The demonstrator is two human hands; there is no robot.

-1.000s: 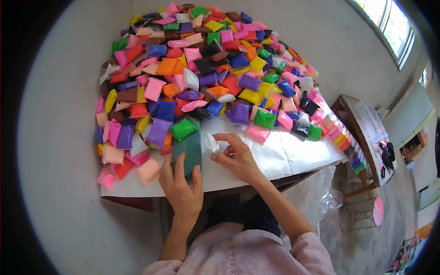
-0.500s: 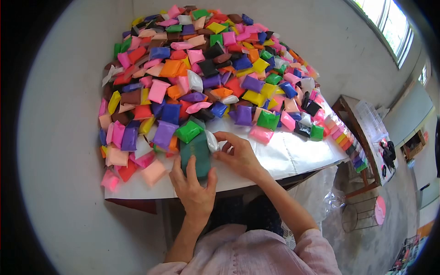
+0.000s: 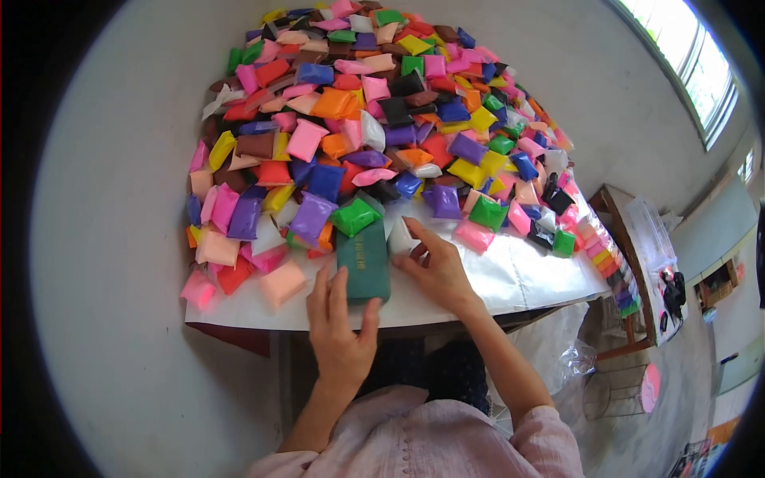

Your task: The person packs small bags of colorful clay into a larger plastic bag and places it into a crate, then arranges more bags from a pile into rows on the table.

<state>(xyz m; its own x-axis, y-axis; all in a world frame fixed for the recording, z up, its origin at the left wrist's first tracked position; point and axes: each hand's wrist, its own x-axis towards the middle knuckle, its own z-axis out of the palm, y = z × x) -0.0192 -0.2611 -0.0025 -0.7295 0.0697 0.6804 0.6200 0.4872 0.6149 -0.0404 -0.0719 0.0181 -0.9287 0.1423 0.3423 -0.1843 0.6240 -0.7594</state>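
Observation:
A dark green box (image 3: 363, 267) with gold lettering lies on the white table covering, and a shiny green packet (image 3: 355, 217) overlaps its far end. My left hand (image 3: 343, 319) is open, fingers spread, at the near left corner of the box; its thumb lies by the near edge. Just right of the box, my right hand (image 3: 441, 275) pinches a small white packet (image 3: 402, 237) between thumb and fingers. A pale peach packet (image 3: 283, 284) rests to the left of my left hand.
A large heap of colourful packets (image 3: 382, 111) covers the far part of the table (image 3: 510, 275) up to the wall. On the right stand a side table (image 3: 637, 239) with a clear plastic container and a round pink-topped stool (image 3: 650, 388). Clear plastic (image 3: 575, 357) hangs below the table edge.
My left fingers have slid off the top of the box to its near left corner. The white packet has moved away from the box's side with my right hand. The view has shifted slightly.

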